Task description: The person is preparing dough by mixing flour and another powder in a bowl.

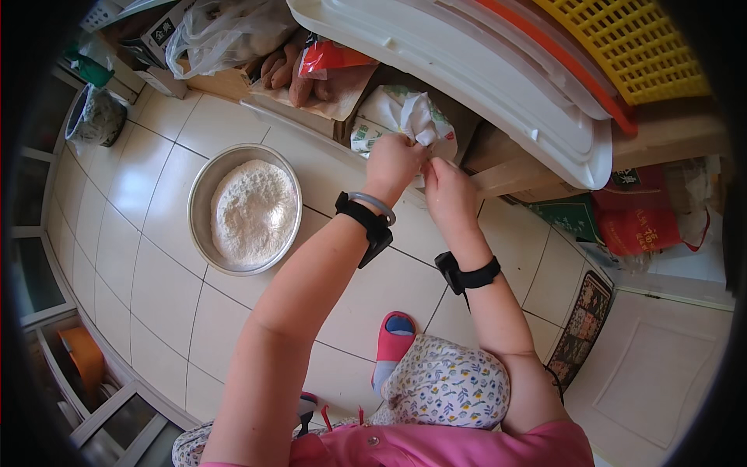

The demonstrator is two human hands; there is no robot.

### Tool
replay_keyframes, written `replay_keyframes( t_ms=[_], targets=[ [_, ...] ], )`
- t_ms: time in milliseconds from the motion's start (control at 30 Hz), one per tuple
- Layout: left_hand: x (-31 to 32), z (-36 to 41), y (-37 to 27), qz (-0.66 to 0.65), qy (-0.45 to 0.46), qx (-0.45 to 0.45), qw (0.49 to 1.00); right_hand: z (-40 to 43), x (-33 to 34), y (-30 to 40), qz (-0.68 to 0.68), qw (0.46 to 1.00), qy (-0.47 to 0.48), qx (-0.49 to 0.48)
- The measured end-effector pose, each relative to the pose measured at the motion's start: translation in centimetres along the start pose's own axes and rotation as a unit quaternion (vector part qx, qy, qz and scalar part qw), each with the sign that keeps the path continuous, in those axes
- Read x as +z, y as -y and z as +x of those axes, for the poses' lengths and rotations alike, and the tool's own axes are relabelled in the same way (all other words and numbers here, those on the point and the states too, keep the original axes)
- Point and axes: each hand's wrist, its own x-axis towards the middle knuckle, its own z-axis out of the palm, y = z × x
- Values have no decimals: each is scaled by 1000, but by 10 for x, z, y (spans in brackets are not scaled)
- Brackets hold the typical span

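A white printed sack (pixel 402 114) with a bunched top sits on the low shelf before me. My left hand (pixel 394 160) pinches the gathered neck of this sack, its fingertips partly hidden. Close beside it, my right hand (pixel 448 187) grips a bit of the same neck, thumb and fingers together. What exactly lies between the fingertips is too small to tell. On the tiled floor to the left stands a round metal basin (pixel 196 230) holding white flour (pixel 251 210), which has a hollow in its surface.
Sweet potatoes (pixel 300 82), a red packet (pixel 332 58) and a clear plastic bag (pixel 233 35) fill the shelf's left part. White plastic lids (pixel 467 70) and a yellow basket (pixel 642 52) overhang at the upper right. Red bags (pixel 636 222) stand at right; a lined bin (pixel 96 117) at far left.
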Motion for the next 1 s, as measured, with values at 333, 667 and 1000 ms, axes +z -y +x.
replay_keyframes(
  t_ms=[333,667,1000],
  targets=[
    [-14,10,-3,-117,147,-24,982,-6,20,7,38,997,-61,-30],
    [-7,19,17,-181,157,29,970,-8,29,-13,133,988,-70,31],
    [-18,12,8,-224,198,-33,954,-4,48,-43,289,947,43,132]
  ],
)
